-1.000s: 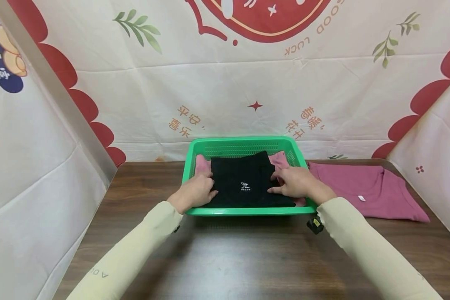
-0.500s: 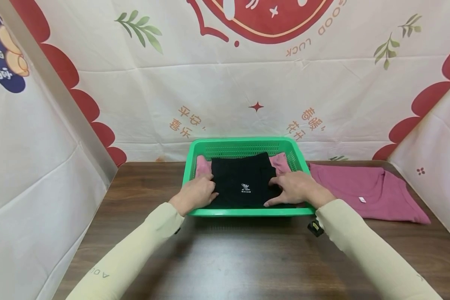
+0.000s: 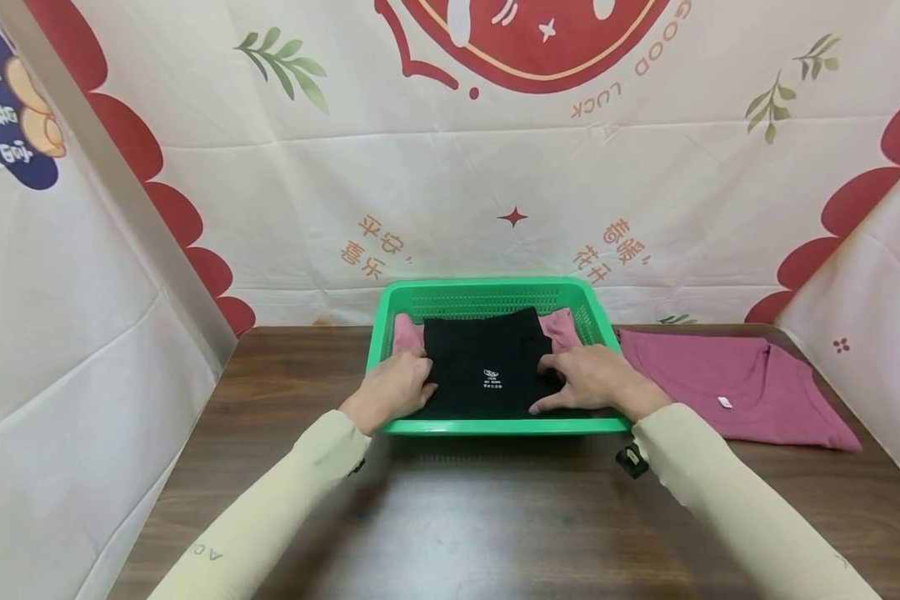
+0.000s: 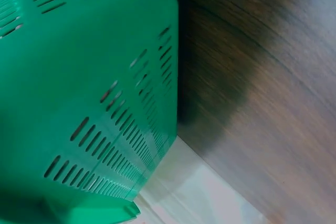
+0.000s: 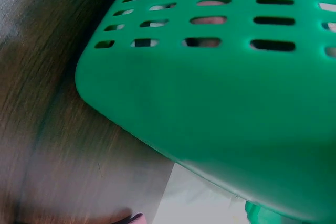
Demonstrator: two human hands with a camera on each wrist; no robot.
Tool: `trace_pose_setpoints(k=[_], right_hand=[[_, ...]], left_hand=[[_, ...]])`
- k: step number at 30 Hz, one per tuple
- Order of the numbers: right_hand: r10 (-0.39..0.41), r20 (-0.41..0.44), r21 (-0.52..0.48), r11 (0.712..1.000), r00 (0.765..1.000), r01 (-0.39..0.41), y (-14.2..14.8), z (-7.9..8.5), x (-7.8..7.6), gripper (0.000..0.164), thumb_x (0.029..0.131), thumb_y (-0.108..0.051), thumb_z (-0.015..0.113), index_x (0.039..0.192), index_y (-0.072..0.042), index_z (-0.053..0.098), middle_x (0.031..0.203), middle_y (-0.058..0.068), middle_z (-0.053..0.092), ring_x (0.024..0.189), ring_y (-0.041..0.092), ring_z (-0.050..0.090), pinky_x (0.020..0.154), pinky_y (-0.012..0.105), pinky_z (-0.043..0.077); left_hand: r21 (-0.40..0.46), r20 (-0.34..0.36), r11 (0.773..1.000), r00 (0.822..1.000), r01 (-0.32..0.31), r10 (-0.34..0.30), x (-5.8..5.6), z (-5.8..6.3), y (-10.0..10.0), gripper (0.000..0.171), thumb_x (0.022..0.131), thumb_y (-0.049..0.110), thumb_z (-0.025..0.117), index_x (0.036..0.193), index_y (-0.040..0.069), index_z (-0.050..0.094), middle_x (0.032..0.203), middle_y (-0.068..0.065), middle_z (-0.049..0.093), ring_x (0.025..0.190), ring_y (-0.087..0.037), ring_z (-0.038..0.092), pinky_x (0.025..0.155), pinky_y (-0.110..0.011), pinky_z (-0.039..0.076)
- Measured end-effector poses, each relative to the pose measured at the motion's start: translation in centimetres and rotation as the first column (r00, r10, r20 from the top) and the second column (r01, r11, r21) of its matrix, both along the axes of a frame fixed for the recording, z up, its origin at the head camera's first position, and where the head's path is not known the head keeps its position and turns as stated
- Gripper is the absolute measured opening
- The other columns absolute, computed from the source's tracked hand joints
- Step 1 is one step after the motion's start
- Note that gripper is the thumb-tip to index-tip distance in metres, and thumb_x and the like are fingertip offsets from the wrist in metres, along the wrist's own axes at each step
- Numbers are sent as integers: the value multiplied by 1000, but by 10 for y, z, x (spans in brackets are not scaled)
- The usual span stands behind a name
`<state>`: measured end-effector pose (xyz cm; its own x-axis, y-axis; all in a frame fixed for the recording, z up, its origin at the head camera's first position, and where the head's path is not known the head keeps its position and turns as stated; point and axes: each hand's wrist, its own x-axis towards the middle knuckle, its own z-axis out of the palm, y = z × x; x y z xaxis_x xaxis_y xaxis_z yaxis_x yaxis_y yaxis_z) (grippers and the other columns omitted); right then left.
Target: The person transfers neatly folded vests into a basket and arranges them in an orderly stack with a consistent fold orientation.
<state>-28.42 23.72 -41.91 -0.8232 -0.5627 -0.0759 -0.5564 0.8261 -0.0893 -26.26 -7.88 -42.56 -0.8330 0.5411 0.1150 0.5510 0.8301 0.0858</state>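
Note:
A black folded shirt [image 3: 480, 367] with a small white print lies in a green plastic basket [image 3: 495, 427], over pink cloth [image 3: 560, 327] that shows at both sides. At the shirt's left edge my left hand [image 3: 396, 385] grips it, fingers bent down, with the thumb pointing inward. My right hand [image 3: 588, 379] rests on the shirt's right side, thumb and forefinger spread apart; its other fingertips are hidden. Both wrists pass over the basket's front corners. The wrist views show only the outside of the slotted basket wall [image 4: 79, 77], without either hand.
Right of the basket, a dusky pink folded shirt [image 3: 705, 379] with a white tag lies on the brown wooden table [image 3: 457, 517]. Printed white cloth [image 3: 450, 192] hangs behind the table and along both sides.
My right thumb and fingers have spread apart and shifted slightly left over the black shirt. The left hand holds its place at the left edge. The basket has stayed put.

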Motion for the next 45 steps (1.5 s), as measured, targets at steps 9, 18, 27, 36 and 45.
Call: trace_pose_setpoints(k=[9,18,27,36,45], right_hand=[[1,-66,-123,992,998,-9,1,-1,5,48,84,-56,71,106,-13,71,69,-9,58,58,5,49,55,25,43],[23,-156,-287,955,987,-67,7,-1,11,22,90,-33,72,96,-13,70,66,-11,53,57,3,46,55,25,43],[24,-216,-354,930,976,-102,20,16,28,24,91,-26,72,109,-12,70,65,-11,47,56,3,44,52,23,40],[3,-292,-396,910,956,-124,39,23,49,7,87,-16,75,93,-14,72,68,-15,54,61,3,48,56,22,44],[-54,-361,-446,887,931,-121,63,26,66,12,82,-9,78,89,-16,71,67,-16,52,59,-3,44,53,21,44]], left_hand=[[175,-64,982,996,64,-54,0,-3,-2,12,93,15,68,87,6,71,78,-4,64,70,-15,61,70,-31,56],[335,-4,941,999,48,-49,6,0,-3,15,94,13,67,104,3,72,94,-5,72,81,-18,67,84,-35,56],[404,15,912,997,68,-81,28,11,-10,15,95,14,66,105,5,72,96,-4,73,74,-14,64,79,-32,57],[481,-21,871,995,96,-98,53,17,-19,13,93,14,68,104,8,72,88,2,68,64,-8,52,65,-21,49],[542,-69,821,983,178,-168,74,22,-18,13,93,11,69,105,6,71,89,2,68,74,-8,60,72,-24,55]])
